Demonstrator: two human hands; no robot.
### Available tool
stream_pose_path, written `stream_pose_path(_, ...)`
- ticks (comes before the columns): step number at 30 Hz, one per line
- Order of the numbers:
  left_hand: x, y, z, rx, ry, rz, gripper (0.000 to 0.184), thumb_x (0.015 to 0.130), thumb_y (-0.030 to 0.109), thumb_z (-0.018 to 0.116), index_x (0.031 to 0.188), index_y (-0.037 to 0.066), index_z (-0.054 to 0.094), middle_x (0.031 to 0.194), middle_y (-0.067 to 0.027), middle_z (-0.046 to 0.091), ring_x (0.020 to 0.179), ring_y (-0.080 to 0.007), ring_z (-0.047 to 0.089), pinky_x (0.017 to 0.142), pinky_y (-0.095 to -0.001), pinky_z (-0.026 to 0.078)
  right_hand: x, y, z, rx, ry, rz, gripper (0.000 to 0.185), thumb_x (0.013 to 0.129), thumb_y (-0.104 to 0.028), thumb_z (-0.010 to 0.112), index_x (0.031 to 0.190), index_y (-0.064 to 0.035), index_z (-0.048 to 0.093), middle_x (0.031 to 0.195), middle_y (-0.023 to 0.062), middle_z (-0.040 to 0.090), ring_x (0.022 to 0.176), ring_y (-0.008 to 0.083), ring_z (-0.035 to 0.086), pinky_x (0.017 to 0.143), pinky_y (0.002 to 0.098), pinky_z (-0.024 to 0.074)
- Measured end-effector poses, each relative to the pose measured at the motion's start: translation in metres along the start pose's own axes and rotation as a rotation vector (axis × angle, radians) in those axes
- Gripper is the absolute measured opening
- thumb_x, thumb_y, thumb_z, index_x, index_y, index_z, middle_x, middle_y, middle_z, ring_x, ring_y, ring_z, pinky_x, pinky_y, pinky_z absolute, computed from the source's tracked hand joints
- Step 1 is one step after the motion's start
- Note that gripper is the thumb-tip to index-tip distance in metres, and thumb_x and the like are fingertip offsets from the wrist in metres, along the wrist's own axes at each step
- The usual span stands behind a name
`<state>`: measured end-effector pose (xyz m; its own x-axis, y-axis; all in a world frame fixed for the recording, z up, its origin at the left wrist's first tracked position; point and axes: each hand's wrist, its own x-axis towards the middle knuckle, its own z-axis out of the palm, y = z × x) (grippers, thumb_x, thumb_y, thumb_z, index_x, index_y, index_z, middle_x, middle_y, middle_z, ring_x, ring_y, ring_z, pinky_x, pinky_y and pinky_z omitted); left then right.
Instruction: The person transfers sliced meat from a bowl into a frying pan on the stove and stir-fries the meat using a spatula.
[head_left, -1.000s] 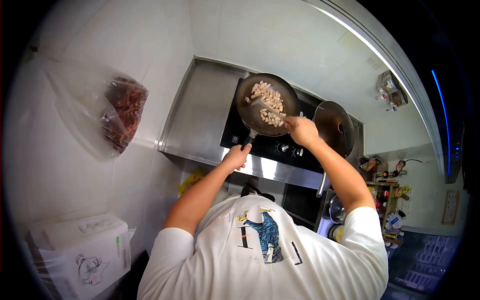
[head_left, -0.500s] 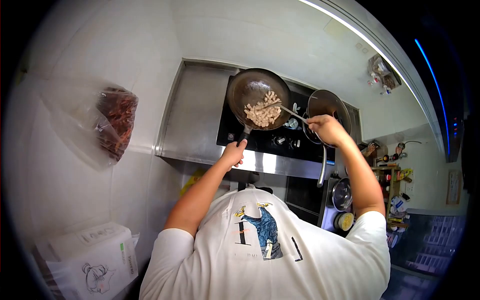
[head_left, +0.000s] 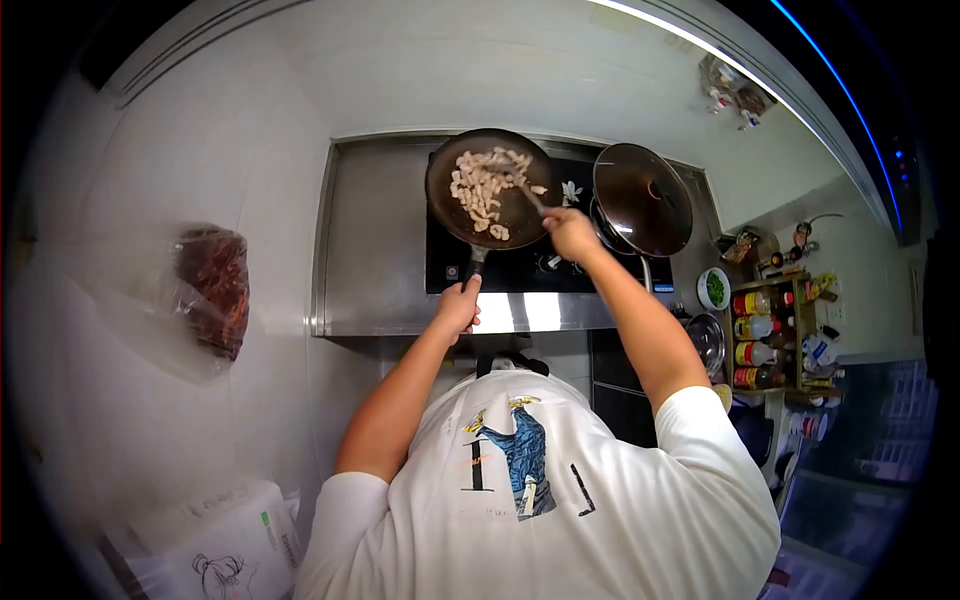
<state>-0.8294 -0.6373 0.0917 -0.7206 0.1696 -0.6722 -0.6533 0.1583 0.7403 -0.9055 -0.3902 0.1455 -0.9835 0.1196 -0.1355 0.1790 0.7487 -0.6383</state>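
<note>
My left hand (head_left: 460,306) is wrapped around the handle (head_left: 478,262) of a dark wok (head_left: 525,228) on the black stove. In the wok lie pale, cut-up pieces of meat (head_left: 478,188), spread across its left and far parts. My right hand (head_left: 573,234) is closed on the shaft of a metal spatula (head_left: 533,198); its blurred head is among the pieces. To the right of that hand stands a pan (head_left: 603,222) with a dark glass lid (head_left: 640,195) over it.
A bowl of chopped greens (head_left: 714,288) sits right of the stove, near a rack of sauce bottles (head_left: 755,353) and a clear bowl (head_left: 706,342). The steel counter (head_left: 370,230) extends left. A plastic bag of reddish-brown stuff (head_left: 213,290) hangs at the left wall.
The spatula has moved within the wok, and the meat has gone from a heap at the near right to a spread toward the far left. The camera view has shifted. Both grips stay.
</note>
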Motion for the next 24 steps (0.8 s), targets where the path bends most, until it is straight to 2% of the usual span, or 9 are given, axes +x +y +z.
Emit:
stream_pose_path(2, 0.000, -0.001, -0.001, -0.030, -0.021, -0.019, 0.046, 0.096, 0.049, 0.048, 0.091, 0.004, 0.052, 0.067, -0.0040, 0.054, 0.049, -0.0134, 0.054, 0.039, -0.0283, 0.041, -0.012, -0.004, 0.001, -0.175, -0.078, -0.074, 0.028, 0.090, -0.027, 0.058, 0.111, -0.0121, 0.069, 0.106, 0.0151, 0.068, 0.098, 0.0336, 0.064, 0.087, 0.0394, 0.0499)
stream_pose_path(4, -0.002, -0.001, 0.001, -0.041, -0.024, -0.008, 0.046, 0.096, 0.049, 0.048, 0.089, 0.004, 0.052, 0.066, -0.0036, 0.053, 0.049, -0.0133, 0.053, 0.039, -0.0284, 0.040, -0.031, -0.019, -0.036, -0.215, -0.129, -0.085, 0.028, 0.090, -0.023, 0.062, 0.113, -0.0084, 0.068, 0.104, 0.0172, 0.068, 0.097, 0.0314, 0.066, 0.086, 0.0351, 0.0500)
stream_pose_path(5, -0.004, 0.001, 0.001, -0.030, -0.008, -0.017, 0.046, 0.096, 0.049, 0.048, 0.089, 0.004, 0.052, 0.066, -0.0036, 0.053, 0.048, -0.0135, 0.053, 0.038, -0.0283, 0.040, -0.035, -0.018, -0.054, -0.247, -0.195, -0.018, 0.028, 0.089, -0.028, 0.059, 0.112, -0.0154, 0.070, 0.110, 0.0133, 0.067, 0.101, 0.0324, 0.063, 0.087, 0.0379, 0.0503)
stream_pose_path(9, -0.010, 0.007, 0.006, -0.024, 0.019, -0.027, 0.046, 0.097, 0.049, 0.047, 0.088, 0.004, 0.052, 0.065, -0.0039, 0.052, 0.046, -0.0140, 0.052, 0.037, -0.0283, 0.040, -0.076, -0.036, -0.106, -0.289, -0.293, -0.028, 0.028, 0.088, -0.027, 0.062, 0.110, -0.0138, 0.071, 0.109, 0.0123, 0.068, 0.102, 0.0288, 0.064, 0.089, 0.0375, 0.0500)
stream_pose_path(12, -0.012, 0.007, 0.011, -0.018, 0.031, -0.027, 0.045, 0.097, 0.048, 0.047, 0.088, 0.004, 0.050, 0.064, -0.0041, 0.052, 0.045, -0.0140, 0.051, 0.036, -0.0284, 0.040, -0.074, -0.030, -0.076, -0.343, -0.336, -0.092, 0.025, 0.088, -0.026, 0.060, 0.106, -0.0131, 0.072, 0.108, 0.0119, 0.068, 0.104, 0.0295, 0.063, 0.089, 0.0393, 0.0494)
stream_pose_path(14, -0.009, 0.005, 0.012, -0.046, 0.044, -0.040, 0.044, 0.097, 0.048, 0.048, 0.089, 0.005, 0.051, 0.064, -0.0040, 0.052, 0.045, -0.0137, 0.051, 0.036, -0.0280, 0.039, -0.056, -0.018, -0.038, -0.298, -0.220, -0.088, 0.025, 0.089, -0.025, 0.058, 0.107, -0.0132, 0.071, 0.108, 0.0125, 0.068, 0.103, 0.0318, 0.063, 0.088, 0.0405, 0.0498)
stream_pose_path(15, -0.009, 0.005, 0.011, -0.030, 0.043, -0.066, 0.045, 0.096, 0.050, 0.048, 0.105, 0.007, 0.054, 0.069, -0.0036, 0.052, 0.049, -0.0130, 0.049, 0.041, -0.0277, 0.039, -0.051, -0.020, -0.034, -0.292, -0.218, -0.092, 0.025, 0.089, -0.025, 0.058, 0.107, -0.0132, 0.071, 0.108, 0.0125, 0.068, 0.103, 0.0318, 0.063, 0.088, 0.0405, 0.0498)
stream_pose_path(21, -0.014, 0.006, 0.018, -0.046, 0.069, -0.041, 0.044, 0.096, 0.052, 0.049, 0.100, 0.008, 0.055, 0.066, -0.0022, 0.052, 0.048, -0.0122, 0.048, 0.041, -0.0269, 0.038, -0.003, -0.015, -0.018, -0.092, 0.024, -0.112, 0.028, 0.090, -0.022, 0.054, 0.112, -0.0109, 0.068, 0.108, 0.0159, 0.067, 0.102, 0.0356, 0.062, 0.087, 0.0431, 0.0497)
stream_pose_path(24, -0.016, 0.005, 0.028, -0.054, 0.109, -0.037, 0.044, 0.095, 0.052, 0.049, 0.099, 0.009, 0.055, 0.066, -0.0016, 0.052, 0.048, -0.0115, 0.048, 0.041, -0.0266, 0.038, 0.007, -0.005, 0.001, -0.044, -0.098, -0.141, 0.029, 0.090, -0.022, 0.054, 0.113, -0.0114, 0.068, 0.111, 0.0159, 0.066, 0.103, 0.0351, 0.062, 0.088, 0.0420, 0.0493)
